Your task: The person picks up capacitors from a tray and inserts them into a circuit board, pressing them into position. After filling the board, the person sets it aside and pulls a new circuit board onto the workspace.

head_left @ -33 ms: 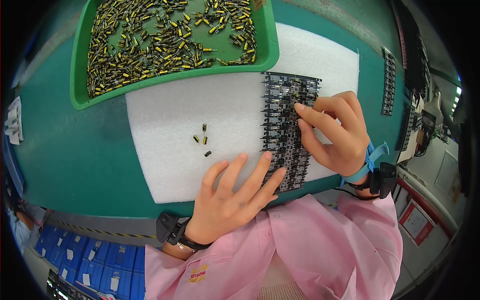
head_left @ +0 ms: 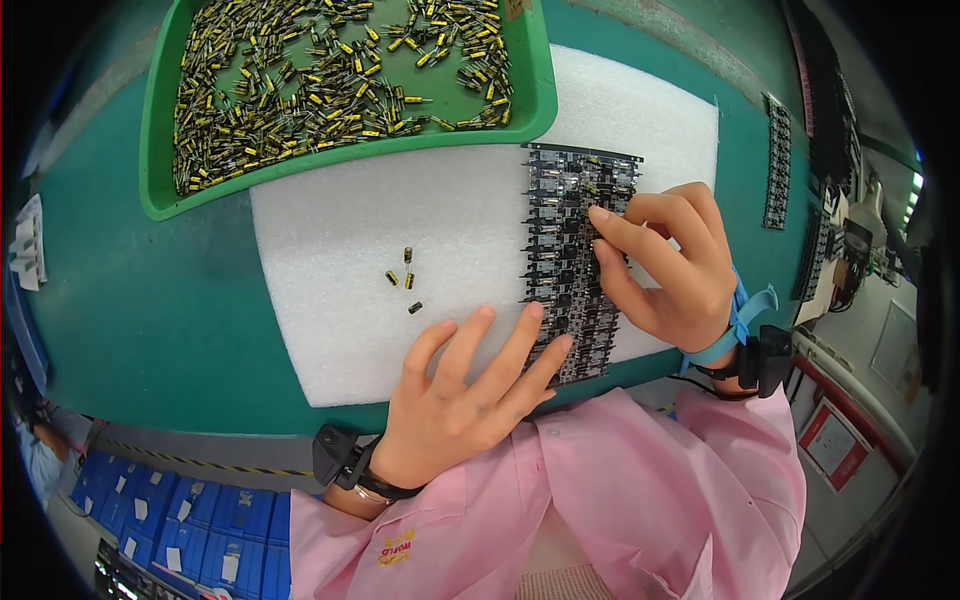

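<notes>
A black circuit board panel [head_left: 570, 190], made of several rows of small boards, lies on a white foam sheet [head_left: 330, 340]. My left hand [head_left: 470, 390] is spread flat, its fingertips resting on the panel's lower left edge and the foam. Over the panel's right half, my right hand [head_left: 670, 265] is closed in a pinch, thumb and index tips at the board surface. Whatever sits between those tips is too small and covered to make out. Left of the panel lie several loose black-and-yellow capacitors [head_left: 409, 281] on the foam.
A green tray [head_left: 350, 155] full of similar capacitors stands at the far left, overlapping the foam. The green table [head_left: 130, 310] extends around it. Another narrow board strip [head_left: 777, 165] lies at the right. Blue bins [head_left: 190, 520] stand below the table at lower left.
</notes>
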Demonstrator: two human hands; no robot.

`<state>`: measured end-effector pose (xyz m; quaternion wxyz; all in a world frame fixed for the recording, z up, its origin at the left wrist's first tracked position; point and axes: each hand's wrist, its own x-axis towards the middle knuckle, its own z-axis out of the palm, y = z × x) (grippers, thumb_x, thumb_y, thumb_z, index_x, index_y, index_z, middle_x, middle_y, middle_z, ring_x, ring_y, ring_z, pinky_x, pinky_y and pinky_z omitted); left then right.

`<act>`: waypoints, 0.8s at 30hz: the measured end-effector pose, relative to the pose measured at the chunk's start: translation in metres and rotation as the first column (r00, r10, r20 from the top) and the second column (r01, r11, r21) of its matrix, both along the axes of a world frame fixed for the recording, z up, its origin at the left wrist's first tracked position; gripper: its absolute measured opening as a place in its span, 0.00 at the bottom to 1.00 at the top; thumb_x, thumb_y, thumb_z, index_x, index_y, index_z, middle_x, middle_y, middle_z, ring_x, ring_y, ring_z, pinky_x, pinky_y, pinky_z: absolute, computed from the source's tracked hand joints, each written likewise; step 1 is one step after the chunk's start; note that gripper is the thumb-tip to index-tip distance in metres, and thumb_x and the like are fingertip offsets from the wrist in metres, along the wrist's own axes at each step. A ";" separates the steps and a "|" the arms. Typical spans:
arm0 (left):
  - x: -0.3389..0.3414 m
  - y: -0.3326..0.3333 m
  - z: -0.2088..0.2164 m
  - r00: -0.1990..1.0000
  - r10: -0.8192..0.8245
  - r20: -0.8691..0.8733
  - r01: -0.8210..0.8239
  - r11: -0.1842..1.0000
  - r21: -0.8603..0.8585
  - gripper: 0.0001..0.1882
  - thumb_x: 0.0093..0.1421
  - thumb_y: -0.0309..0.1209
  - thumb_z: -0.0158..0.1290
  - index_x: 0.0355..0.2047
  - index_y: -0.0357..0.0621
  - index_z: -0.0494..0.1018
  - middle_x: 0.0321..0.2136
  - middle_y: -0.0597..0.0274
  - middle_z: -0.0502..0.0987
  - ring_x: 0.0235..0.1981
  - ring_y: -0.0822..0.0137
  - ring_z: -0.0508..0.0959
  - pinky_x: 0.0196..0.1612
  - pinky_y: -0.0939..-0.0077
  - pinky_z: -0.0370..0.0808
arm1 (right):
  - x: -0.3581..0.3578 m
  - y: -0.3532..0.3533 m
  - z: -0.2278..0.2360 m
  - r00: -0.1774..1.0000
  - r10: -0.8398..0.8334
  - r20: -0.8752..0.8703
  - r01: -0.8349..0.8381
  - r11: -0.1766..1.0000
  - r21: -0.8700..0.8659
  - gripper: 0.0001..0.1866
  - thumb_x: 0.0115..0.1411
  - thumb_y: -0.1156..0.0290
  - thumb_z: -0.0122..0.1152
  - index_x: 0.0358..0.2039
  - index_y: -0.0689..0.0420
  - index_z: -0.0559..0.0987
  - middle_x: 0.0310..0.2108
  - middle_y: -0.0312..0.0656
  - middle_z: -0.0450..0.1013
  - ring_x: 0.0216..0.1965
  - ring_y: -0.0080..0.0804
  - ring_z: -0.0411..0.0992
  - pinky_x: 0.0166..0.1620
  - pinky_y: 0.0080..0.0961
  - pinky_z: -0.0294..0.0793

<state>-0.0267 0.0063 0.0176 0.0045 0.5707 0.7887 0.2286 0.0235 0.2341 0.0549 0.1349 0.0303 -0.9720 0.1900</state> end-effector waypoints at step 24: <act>-0.002 -0.001 0.002 1.000 0.014 -0.021 -0.013 1.000 0.028 0.22 0.56 0.47 0.55 0.51 0.62 0.74 0.55 0.68 0.69 0.53 0.60 0.66 0.53 0.62 0.65 | -0.018 -0.019 0.016 0.984 -0.005 -0.179 -0.014 0.995 -0.102 0.15 0.42 0.81 0.69 0.34 0.61 0.80 0.28 0.41 0.70 0.28 0.36 0.65 0.30 0.27 0.66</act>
